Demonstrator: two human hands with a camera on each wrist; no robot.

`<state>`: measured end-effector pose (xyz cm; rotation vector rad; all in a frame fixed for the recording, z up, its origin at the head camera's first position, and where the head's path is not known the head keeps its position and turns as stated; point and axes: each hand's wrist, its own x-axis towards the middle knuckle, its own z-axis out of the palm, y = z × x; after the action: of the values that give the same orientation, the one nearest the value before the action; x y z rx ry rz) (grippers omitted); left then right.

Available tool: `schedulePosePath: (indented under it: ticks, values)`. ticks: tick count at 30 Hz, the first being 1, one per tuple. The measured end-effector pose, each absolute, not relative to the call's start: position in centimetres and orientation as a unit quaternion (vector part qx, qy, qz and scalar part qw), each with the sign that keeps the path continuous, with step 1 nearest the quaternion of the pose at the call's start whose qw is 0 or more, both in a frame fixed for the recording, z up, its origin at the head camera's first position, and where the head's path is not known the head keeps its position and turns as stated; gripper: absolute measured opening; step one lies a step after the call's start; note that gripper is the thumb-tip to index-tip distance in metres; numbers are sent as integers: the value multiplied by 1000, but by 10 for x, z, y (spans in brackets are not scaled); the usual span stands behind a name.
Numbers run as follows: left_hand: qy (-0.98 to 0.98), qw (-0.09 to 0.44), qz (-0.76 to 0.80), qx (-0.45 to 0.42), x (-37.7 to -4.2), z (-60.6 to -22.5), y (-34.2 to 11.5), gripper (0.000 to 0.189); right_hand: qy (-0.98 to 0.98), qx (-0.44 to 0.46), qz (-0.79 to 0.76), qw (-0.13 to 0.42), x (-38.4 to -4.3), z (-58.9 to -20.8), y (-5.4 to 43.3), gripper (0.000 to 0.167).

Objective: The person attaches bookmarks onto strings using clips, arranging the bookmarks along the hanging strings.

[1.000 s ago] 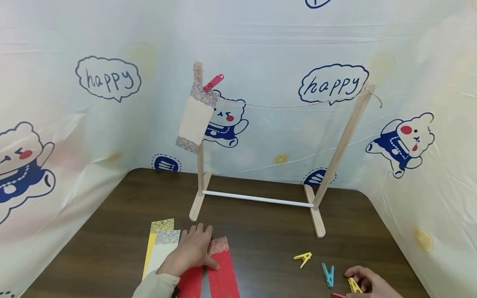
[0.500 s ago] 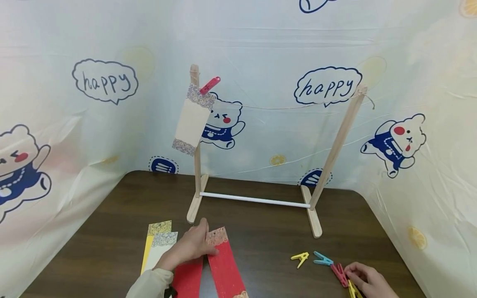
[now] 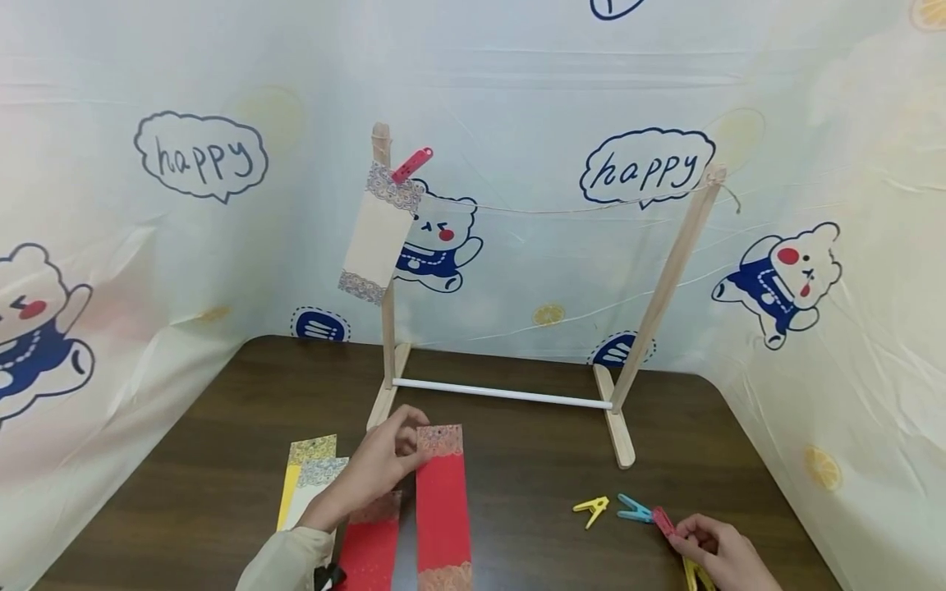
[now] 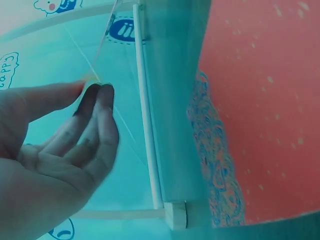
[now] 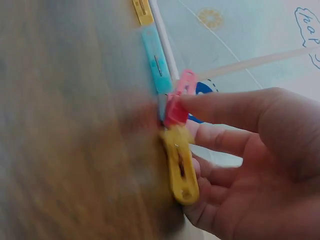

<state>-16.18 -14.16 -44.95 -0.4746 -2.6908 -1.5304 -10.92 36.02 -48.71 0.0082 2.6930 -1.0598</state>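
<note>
My left hand (image 3: 380, 460) pinches the left edge of a red paper strip (image 3: 443, 509) near its patterned top, and the strip hangs lengthwise towards me. In the left wrist view, thumb and fingertips meet. Below the hand lies a second red strip (image 3: 372, 542), beside a white strip (image 3: 314, 492) overlapping a yellow one (image 3: 291, 484). At the right, my right hand (image 3: 720, 550) pinches a pink clothespin (image 5: 177, 105) between thumb and index finger. A yellow clothespin (image 5: 181, 165) is close under those fingers; a blue clothespin (image 3: 634, 509) lies just past the pink one.
A wooden stand (image 3: 661, 304) with a white crossbar (image 3: 502, 395) and a string (image 3: 547, 212) stands at the back. A cream strip (image 3: 377, 238) hangs from its left end by a pink clothespin (image 3: 411, 165). Another yellow clothespin (image 3: 591, 510) lies at the table's right.
My left hand has drawn the red strip up and away from the other red one, and it now stands straighter. The right hand has moved from the yellow clothespin to pinching the pink one.
</note>
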Motion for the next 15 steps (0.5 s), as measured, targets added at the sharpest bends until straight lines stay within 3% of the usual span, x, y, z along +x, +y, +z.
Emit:
schedulePosePath:
  ticks: [7, 15]
  values:
    - [-797, -1, -585, -149, -159, -438, -148, 36, 926, 67, -371, 21, -111, -484, 352, 24]
    - [-781, 2, -608, -144, -158, -421, -152, 32, 908, 34, -400, -123, -105, -480, 361, 36]
